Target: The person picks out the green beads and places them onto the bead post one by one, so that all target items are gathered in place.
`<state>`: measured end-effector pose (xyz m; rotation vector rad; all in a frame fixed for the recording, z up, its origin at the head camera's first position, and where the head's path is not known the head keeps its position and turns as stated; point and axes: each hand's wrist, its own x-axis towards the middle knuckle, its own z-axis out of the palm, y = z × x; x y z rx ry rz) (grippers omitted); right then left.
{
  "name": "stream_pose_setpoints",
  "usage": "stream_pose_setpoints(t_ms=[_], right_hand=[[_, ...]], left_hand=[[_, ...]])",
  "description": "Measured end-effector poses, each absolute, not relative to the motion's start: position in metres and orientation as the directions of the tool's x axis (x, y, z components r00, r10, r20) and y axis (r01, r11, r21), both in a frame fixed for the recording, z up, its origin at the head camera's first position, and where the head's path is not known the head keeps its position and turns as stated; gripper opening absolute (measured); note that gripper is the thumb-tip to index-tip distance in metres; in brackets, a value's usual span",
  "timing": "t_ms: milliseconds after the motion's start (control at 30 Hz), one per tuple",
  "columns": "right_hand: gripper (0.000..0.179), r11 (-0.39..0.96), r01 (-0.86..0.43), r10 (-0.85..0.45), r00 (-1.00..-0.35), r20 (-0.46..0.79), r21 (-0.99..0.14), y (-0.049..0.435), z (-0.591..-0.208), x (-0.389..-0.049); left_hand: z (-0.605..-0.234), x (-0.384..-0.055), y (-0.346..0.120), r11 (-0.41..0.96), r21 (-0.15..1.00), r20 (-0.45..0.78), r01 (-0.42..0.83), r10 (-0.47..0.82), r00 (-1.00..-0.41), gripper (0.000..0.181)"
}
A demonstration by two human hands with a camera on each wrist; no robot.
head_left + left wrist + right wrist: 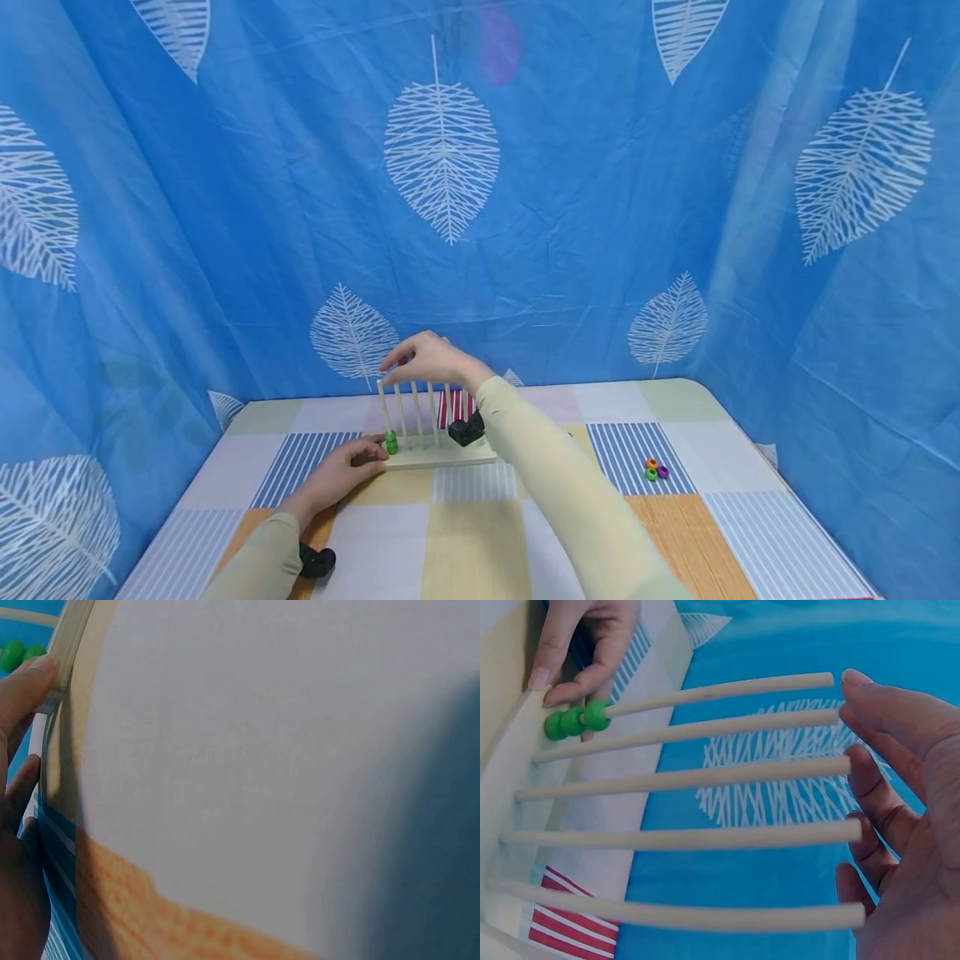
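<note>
The head view is bright and evenly lit; a pale sheen marks the right side of the blue fabric curtain printed with white leaves (570, 275), and a faint purple spot (500, 46) tints it high up. Soft shadow dulls the table under multicoloured patchwork cloth (375, 542). The left wrist view is dim and greyish: the left hand (19, 877) is partly shaded, a dark mass (435, 855) blurred at right. The right wrist view is bluish, subdued, the pale wooden rack of round rods (705, 778) slightly bowed by distortion.
</note>
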<state>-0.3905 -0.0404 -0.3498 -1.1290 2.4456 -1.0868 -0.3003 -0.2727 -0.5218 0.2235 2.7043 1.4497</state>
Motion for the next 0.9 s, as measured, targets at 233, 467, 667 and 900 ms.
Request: stream_pose_setpoints(t_ms=[233, 467, 667, 900], right_hand=[[0.02, 0.383, -0.533, -0.736, -0.669, 0.099, -0.755, -0.024, -0.34, -0.388], [0.023, 0.336, -0.552, -0.735, -0.661, 0.154, -0.763, 0.002, -0.328, -0.387], [0.024, 0.383, -0.556, -0.699, -0.696, 0.162, -0.738, 0.038, -0.32, -0.385], [0.024, 0.452, -0.539, -0.65, -0.744, 0.152, -0.711, 0.086, -0.321, -0.381]], left_hand=[[-0.521, -0.301, -0.273, 0.564, 0.821, 0.009, 0.089, 0.143, -0.99, 0.01], [-0.522, -0.3, -0.269, 0.568, 0.819, 0.003, 0.077, 0.129, -0.992, 0.008], [-0.521, -0.297, -0.268, 0.565, 0.821, 0.004, 0.081, 0.135, -0.991, 0.009], [-0.521, -0.298, -0.268, 0.571, 0.817, 0.005, 0.077, 0.127, -0.992, 0.01]])
